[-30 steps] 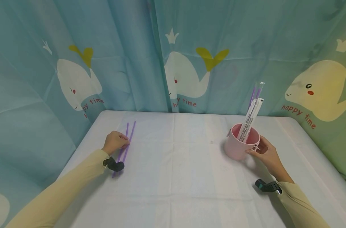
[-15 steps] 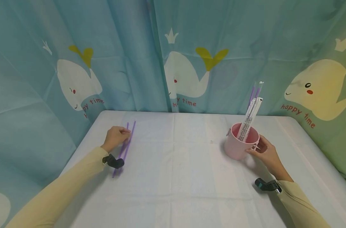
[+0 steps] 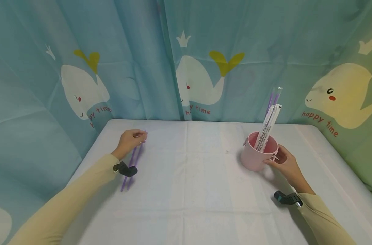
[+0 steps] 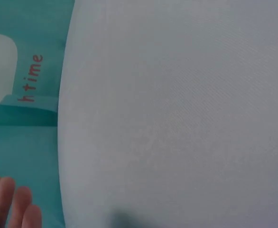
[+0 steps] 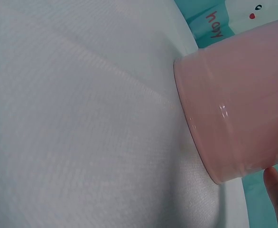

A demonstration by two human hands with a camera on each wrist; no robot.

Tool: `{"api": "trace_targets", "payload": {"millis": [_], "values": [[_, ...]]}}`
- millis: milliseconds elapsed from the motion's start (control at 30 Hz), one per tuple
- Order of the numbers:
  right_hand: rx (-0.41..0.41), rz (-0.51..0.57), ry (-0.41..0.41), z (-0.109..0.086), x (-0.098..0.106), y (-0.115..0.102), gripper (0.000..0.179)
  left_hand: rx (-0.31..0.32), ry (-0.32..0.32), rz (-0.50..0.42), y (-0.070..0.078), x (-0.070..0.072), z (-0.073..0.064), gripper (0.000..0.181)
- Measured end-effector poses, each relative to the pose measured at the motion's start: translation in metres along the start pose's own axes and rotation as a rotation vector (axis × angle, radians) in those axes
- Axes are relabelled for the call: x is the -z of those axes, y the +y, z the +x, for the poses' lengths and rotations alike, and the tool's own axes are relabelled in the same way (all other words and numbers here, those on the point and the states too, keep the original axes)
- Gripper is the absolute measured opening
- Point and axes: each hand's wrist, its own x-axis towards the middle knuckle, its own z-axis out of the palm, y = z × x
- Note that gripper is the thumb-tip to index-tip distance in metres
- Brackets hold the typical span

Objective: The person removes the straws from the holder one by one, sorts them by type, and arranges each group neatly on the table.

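1. Grip of the left hand (image 3: 129, 141): the fingers bend down at the far ends of two thin, straight purple sticks (image 3: 124, 182). I cannot tell whether they pinch a stick or only touch it; the left wrist view shows loose fingertips and no stick.

2. Grip of the right hand (image 3: 282, 165): it holds the side of a round, smooth pink bucket (image 3: 254, 160), thumb on the outer wall. The bucket stands upright, leaning slim white wrappers (image 3: 267, 129) with dark print and purple sticks in clear wrap (image 3: 276, 98) above its rim.

3. Possible trouble: the purple sticks lie close together, so fingertips could catch both or roll one away. Held by its far end, a long stick could swing.

4. Another risk: a tug on one side of the bucket could tip it, because the tall contents lean out.

5. Edges: the white, cloth-covered surface (image 3: 204, 190) ends a little beyond the left hand, at a blue whale-print curtain (image 3: 143, 51); its left edge is near too.

6. Open room: a broad bare stretch lies between the hands.
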Motion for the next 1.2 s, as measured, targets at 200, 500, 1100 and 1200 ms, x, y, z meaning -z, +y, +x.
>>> {"api": "trace_targets", "payload": {"millis": [200, 500, 1100, 1200], "values": [[0.013, 0.003, 0.001, 0.000, 0.000, 0.000, 0.073, -0.050, -0.043, -0.039, 0.011, -0.005, 0.004, 0.031], [0.011, 0.005, -0.001, 0.000, 0.000, 0.001, 0.073, -0.122, -0.086, -0.121, 0.028, -0.021, 0.014, 0.032], [0.002, -0.053, -0.047, 0.002, 0.005, -0.003, 0.075, -0.181, -0.180, -0.199, 0.078, -0.081, 0.033, 0.027], [0.025, -0.049, -0.073, 0.004, 0.008, -0.007, 0.074, -0.196, -0.187, -0.202, 0.083, -0.087, 0.034, 0.026]]}}
